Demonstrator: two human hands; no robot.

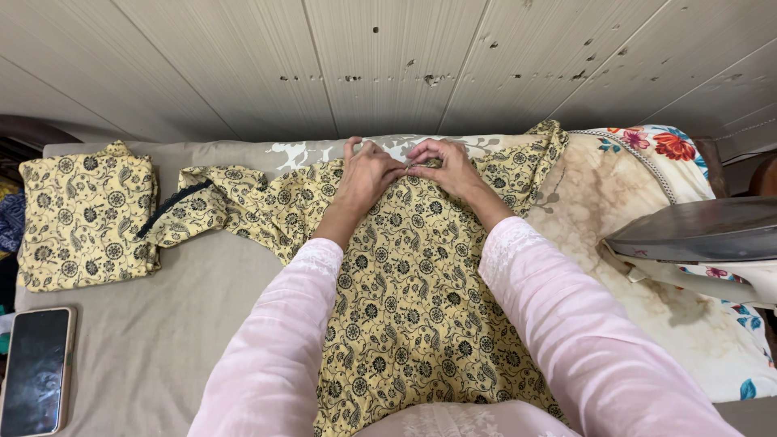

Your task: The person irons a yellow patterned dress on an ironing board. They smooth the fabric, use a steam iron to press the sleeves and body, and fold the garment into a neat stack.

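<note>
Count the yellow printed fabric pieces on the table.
2: a folded piece at left, and a spread garment under both hands at centre. None seem hidden.

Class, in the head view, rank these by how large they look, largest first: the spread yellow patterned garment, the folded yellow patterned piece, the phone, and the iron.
1. Spread yellow garment, clearly largest.
2. Folded yellow piece.
3. Iron, cut off by the frame edge, so its rank against the folded piece is unsure.
4. Phone, smallest.
</note>
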